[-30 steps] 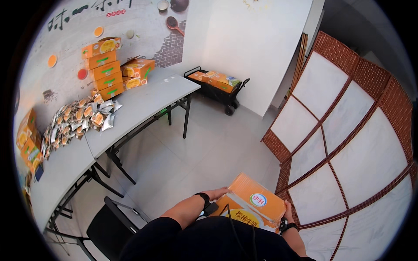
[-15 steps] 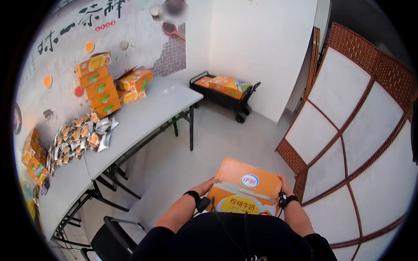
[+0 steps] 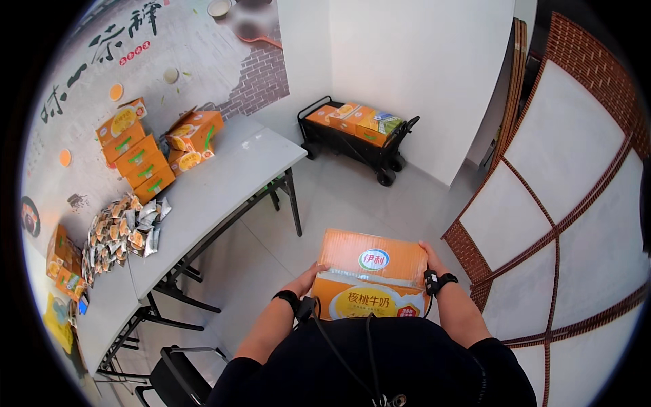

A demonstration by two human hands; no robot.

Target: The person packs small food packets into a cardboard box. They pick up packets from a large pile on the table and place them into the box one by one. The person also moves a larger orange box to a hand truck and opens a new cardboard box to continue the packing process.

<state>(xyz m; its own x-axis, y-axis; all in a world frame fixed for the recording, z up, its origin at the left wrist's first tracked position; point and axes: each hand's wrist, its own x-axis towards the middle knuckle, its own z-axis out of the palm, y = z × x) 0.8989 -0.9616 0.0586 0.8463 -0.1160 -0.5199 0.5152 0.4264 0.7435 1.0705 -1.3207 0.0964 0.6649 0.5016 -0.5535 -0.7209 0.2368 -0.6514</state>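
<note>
Left hand (image 3: 313, 275) and right hand (image 3: 428, 256) clasp opposite ends of an orange carton (image 3: 371, 273), carried level in front of the chest; the fingers of each hand lie closed flat against a carton side, and each wrist bears a dark band. The carton hangs over the pale tiled floor (image 3: 352, 197), touching no surface but the hands.

To the person's left, a long grey folding table (image 3: 203, 197) runs along a wall with a painted brick mural (image 3: 203, 61). On its far end stands a stack of orange cartons (image 3: 135, 152), with more cartons (image 3: 193, 136) just beside it; nearer, a heap of small foil packets (image 3: 122, 227) lies on the tabletop. A black chair (image 3: 176, 376) stands at the near end. Against the white back wall, a black wheeled cart (image 3: 359, 142) holds further cartons. To the right, a lattice screen (image 3: 563, 203) of white panels in reddish frames stands close to the right elbow.

The person's dark torso hides the lower face of the held carton and the floor beneath. The table's near end is cut off by the picture rim. The fingertips behind the carton ends cannot be seen.

Open floor lies between table edge and screen, reaching ahead to the cart.
</note>
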